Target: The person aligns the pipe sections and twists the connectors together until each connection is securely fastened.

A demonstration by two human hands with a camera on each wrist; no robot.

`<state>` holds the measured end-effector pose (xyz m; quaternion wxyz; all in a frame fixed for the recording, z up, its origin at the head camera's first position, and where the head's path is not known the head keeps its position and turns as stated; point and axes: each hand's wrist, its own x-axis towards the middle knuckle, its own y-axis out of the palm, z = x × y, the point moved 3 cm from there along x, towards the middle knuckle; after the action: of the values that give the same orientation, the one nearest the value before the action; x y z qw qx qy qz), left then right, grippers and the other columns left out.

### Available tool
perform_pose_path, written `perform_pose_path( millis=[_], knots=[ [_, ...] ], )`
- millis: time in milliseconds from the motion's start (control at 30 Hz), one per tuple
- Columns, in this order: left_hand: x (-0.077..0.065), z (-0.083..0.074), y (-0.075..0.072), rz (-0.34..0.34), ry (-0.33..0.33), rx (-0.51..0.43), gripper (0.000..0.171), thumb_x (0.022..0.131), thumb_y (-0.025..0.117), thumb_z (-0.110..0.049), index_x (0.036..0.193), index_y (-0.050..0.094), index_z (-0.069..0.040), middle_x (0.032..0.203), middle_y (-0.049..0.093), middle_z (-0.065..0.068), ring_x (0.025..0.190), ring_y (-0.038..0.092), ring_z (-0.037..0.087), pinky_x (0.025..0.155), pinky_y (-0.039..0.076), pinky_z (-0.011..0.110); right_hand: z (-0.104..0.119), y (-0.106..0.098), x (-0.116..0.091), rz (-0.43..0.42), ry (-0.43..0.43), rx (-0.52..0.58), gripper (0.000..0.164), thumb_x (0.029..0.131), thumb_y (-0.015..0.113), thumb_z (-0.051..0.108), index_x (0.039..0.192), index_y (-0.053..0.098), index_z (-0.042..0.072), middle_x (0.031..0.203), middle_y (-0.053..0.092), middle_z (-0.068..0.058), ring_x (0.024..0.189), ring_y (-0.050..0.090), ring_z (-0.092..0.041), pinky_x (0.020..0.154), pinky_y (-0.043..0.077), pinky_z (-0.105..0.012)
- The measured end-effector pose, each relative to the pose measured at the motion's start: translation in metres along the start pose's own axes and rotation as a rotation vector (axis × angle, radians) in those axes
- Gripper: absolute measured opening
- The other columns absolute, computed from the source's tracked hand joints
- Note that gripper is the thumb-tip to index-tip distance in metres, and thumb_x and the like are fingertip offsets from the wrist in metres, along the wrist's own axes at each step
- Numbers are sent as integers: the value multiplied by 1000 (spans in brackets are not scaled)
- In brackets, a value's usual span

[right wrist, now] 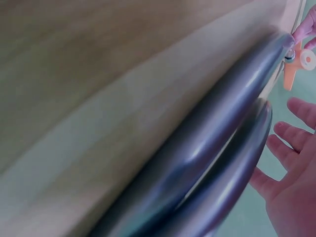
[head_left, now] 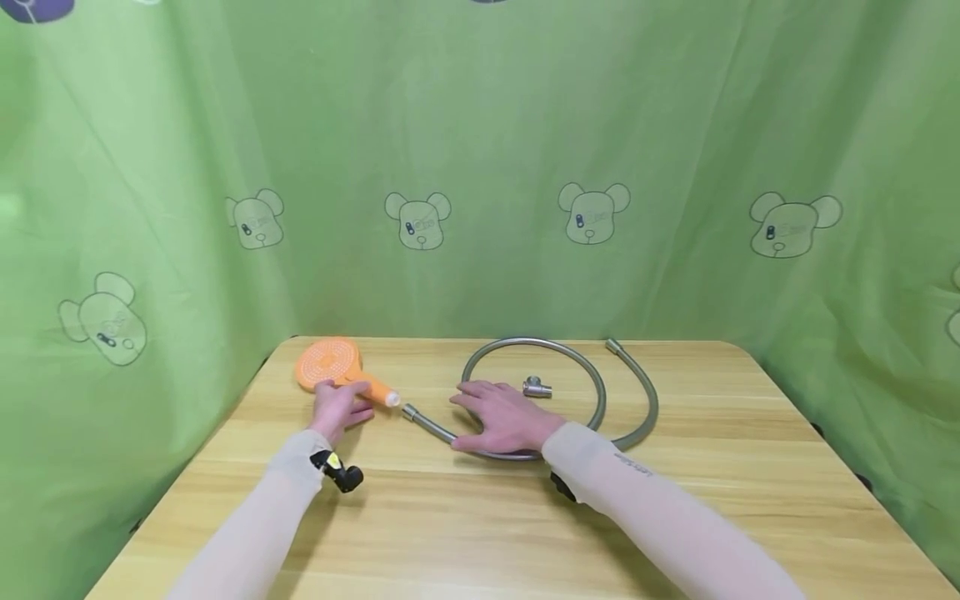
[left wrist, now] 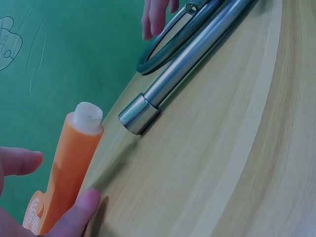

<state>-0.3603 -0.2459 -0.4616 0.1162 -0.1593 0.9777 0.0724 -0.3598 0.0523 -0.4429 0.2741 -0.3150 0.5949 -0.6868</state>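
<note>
Judged decisive the near alignment of two ends: found the orange plastic shower head with a round dotted face (head_left: 330, 363) lying on the pale wood-grain tabletop (head_left: 465, 517) just beyond the left hand (head_left: 339, 410), its long axis slanting rightward and toward the person, down to a whitish translucent stub (head_left: 392, 399). Noted just past this stub, apart from it, the cylindrical metal end fitting (head_left: 409, 412) of the grey metallic flexible hose (head_left: 600, 392), roughly continuing the handle's line in the head view but at an angle to it in the left wrist view. Placed the fitting between both hands, slightly nearer the left thumb. Saw the left hand reaching forward from the lower left, finger and thumb parted on either side of the handle rather than pinching it; could not tell about thumb contact. Saw the right hand (head_left: 504, 417) angled in from the lower right over the near part of the hose loop, back upward, fingers spread and gripping nothing; could not tell about touch on the hose. Noted beyond that hand, inside the loop, a small chrome-coloured metal valve piece (head_left: 537, 387).
</note>
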Motion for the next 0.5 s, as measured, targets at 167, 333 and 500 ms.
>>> perform_pose_path(
  millis=[167,333,500],
  knots=[
    [0,0,2,-8,-3,-1,97,92,66,-7,155,-7,-1,139,45,32,82,71,27,90,60,44,3,6,9,39,9,-10,93,83,53,81,153,44,19,162,34,-11,149,33,-29,120,30,-55],
    [0,0,5,-13,-3,6,97,93,66,-9,155,-8,-1,137,49,32,77,71,24,88,61,44,2,10,13,79,4,-58,97,78,55,84,151,46,20,164,31,-11,151,28,-31,119,27,-61],
    [0,-1,7,-17,-1,12,97,93,67,-10,155,-7,0,133,53,31,72,70,21,86,61,43,3,11,15,104,3,-94,94,76,59,83,148,51,23,164,29,-9,153,23,-31,119,26,-64]
  ],
)
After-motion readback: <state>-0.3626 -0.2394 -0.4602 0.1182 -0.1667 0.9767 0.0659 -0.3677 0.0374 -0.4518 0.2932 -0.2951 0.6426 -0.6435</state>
